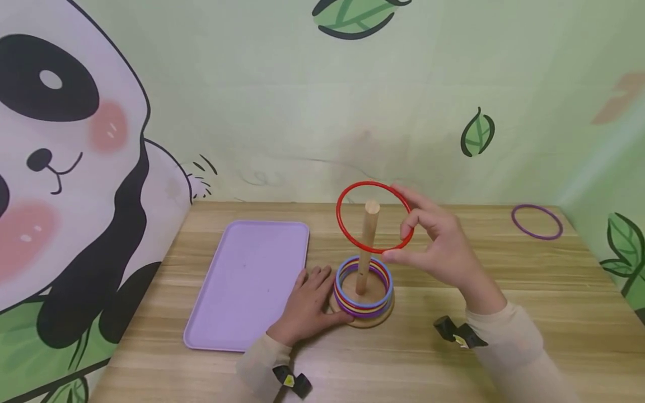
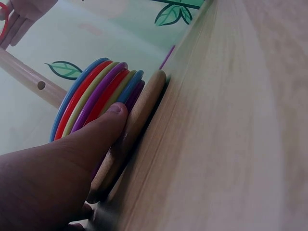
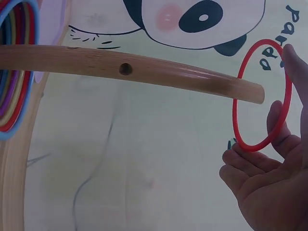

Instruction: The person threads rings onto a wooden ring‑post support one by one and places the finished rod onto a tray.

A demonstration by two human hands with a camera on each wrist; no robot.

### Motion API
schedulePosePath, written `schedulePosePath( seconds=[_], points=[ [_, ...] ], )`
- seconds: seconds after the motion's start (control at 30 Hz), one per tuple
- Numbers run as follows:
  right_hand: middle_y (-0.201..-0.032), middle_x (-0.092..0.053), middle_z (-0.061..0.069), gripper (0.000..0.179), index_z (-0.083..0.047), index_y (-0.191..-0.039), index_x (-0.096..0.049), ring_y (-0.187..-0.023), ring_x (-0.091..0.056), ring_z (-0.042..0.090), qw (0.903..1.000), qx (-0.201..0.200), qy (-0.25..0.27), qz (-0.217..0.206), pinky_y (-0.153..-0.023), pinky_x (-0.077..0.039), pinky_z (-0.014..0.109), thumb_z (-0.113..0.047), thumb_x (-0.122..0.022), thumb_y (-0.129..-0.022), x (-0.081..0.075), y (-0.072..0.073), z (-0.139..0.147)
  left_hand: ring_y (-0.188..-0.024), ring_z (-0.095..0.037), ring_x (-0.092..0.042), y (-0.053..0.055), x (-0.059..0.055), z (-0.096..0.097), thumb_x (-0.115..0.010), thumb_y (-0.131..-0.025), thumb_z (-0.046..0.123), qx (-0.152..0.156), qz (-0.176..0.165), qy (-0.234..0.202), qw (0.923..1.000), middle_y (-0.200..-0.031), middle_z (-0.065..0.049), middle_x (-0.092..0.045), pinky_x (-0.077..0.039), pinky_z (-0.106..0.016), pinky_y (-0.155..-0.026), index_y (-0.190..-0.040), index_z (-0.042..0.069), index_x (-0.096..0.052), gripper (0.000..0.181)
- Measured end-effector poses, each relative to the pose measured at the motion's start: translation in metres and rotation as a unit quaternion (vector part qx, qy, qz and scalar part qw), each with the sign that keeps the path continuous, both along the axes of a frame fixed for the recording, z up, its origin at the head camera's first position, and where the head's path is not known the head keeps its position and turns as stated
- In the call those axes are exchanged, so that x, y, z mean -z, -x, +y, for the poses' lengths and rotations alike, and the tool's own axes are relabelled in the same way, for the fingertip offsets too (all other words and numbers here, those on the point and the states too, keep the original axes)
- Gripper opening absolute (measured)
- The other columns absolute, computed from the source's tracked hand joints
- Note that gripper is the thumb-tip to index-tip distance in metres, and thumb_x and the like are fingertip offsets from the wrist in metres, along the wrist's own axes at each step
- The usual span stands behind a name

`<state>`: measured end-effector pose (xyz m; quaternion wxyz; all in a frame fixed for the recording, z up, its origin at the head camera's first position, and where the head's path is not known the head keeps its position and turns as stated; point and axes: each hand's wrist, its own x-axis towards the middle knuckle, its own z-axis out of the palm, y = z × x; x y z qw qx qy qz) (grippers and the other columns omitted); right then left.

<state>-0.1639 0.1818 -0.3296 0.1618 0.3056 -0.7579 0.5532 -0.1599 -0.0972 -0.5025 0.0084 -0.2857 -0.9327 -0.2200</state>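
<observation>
My right hand (image 1: 438, 240) pinches a red ring (image 1: 339, 218) by its right side, thumb below and fingers curled. In the head and right wrist views, the top of an upright wooden post (image 3: 183, 79) appears inside the ring's outline; I cannot tell whether it passes through. Around the post's foot lies a stack of several coloured rings (image 2: 89, 89), blue uppermost, on a round wooden base (image 2: 144, 103). My left hand (image 1: 309, 308) rests at the base's left side. Its fingers are fairly straight, and the thumb (image 2: 108, 120) presses by the lowest rings and base edge.
A lilac tray (image 1: 252, 268) lies on the wooden table (image 1: 453, 358), left of the stand. At the far right corner is a purple ring (image 1: 514, 215). Behind the table rises a green wall (image 1: 252, 112) with painted leaves; a painted panda (image 1: 101, 184) is at left.
</observation>
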Motion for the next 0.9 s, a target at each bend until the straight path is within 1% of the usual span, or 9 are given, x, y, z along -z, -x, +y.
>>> schedulePosePath(
  seconds=[0.1,0.2,0.37,0.47,0.6,0.77,0.9],
  points=[
    [-0.153,-0.057,0.017,0.044,-0.015,-0.074,-0.06,-0.145,-0.049,0.036,0.9991,0.022,-0.035,0.013,-0.119,-0.038,0.027,0.007,-0.096,-0.064,0.005,-0.002,0.001,-0.152,-0.047,-0.035,0.0,0.0,0.0,-0.077,-0.086,0.065,0.001,0.004,-0.001,1.0,-0.163,-0.025,-0.042,-0.014,-0.062,-0.127,-0.159,0.0,-0.044,0.103],
    [-0.154,-0.056,0.014,0.044,-0.019,-0.074,-0.061,-0.145,-0.05,0.035,0.9975,0.034,-0.061,0.013,-0.118,-0.037,0.025,0.002,-0.099,-0.064,0.008,-0.004,0.001,-0.152,-0.047,-0.035,-0.001,0.0,0.0,-0.077,-0.086,0.065,0.003,0.001,-0.002,1.0,-0.163,-0.025,-0.041,-0.014,-0.062,-0.127,-0.159,-0.001,-0.044,0.103],
    [-0.156,-0.055,0.011,0.04,-0.02,-0.074,-0.065,-0.147,-0.048,0.033,0.9965,0.028,-0.078,0.006,-0.119,-0.038,0.025,-0.002,-0.1,-0.066,0.013,-0.006,0.0,-0.152,-0.048,-0.035,-0.001,-0.001,0.001,-0.077,-0.086,0.065,0.0,-0.003,-0.007,1.0,-0.163,-0.025,-0.041,-0.012,-0.061,-0.128,-0.159,0.0,-0.045,0.103],
    [-0.157,-0.054,0.011,0.037,-0.021,-0.075,-0.069,-0.147,-0.047,0.033,0.9961,0.021,-0.086,0.006,-0.119,-0.038,0.025,-0.004,-0.1,-0.067,0.016,-0.007,0.0,-0.151,-0.048,-0.035,-0.001,-0.001,0.001,-0.078,-0.086,0.064,-0.002,0.0,-0.009,1.0,-0.162,-0.025,-0.042,-0.013,-0.062,-0.128,-0.159,0.001,-0.045,0.102],
    [-0.157,-0.054,0.012,0.032,-0.021,-0.077,-0.073,-0.146,-0.048,0.035,0.9947,0.017,-0.101,0.014,-0.118,-0.037,0.024,-0.006,-0.1,-0.067,0.022,-0.007,0.0,-0.152,-0.047,-0.036,0.0,0.001,0.0,-0.077,-0.086,0.065,-0.005,0.006,-0.003,1.0,-0.162,-0.024,-0.043,-0.013,-0.061,-0.128,-0.159,0.001,-0.046,0.102],
    [-0.155,-0.055,0.015,0.026,-0.016,-0.078,-0.078,-0.144,-0.05,0.039,0.9926,0.024,-0.116,0.024,-0.118,-0.036,0.024,-0.007,-0.1,-0.067,0.031,-0.008,0.002,-0.151,-0.046,-0.037,0.001,0.001,0.0,-0.078,-0.086,0.064,-0.003,0.011,-0.003,0.9999,-0.161,-0.025,-0.044,-0.015,-0.061,-0.127,-0.159,0.002,-0.046,0.101],
    [-0.156,-0.055,0.014,0.024,-0.016,-0.083,-0.081,-0.146,-0.049,0.038,0.9917,0.025,-0.126,0.01,-0.12,-0.036,0.03,-0.01,-0.1,-0.068,0.038,-0.009,0.003,-0.151,-0.047,-0.037,0.001,0.0,0.001,-0.079,-0.086,0.063,0.002,0.012,-0.008,0.9999,-0.16,-0.026,-0.046,-0.016,-0.062,-0.127,-0.159,0.002,-0.046,0.101]
  ],
)
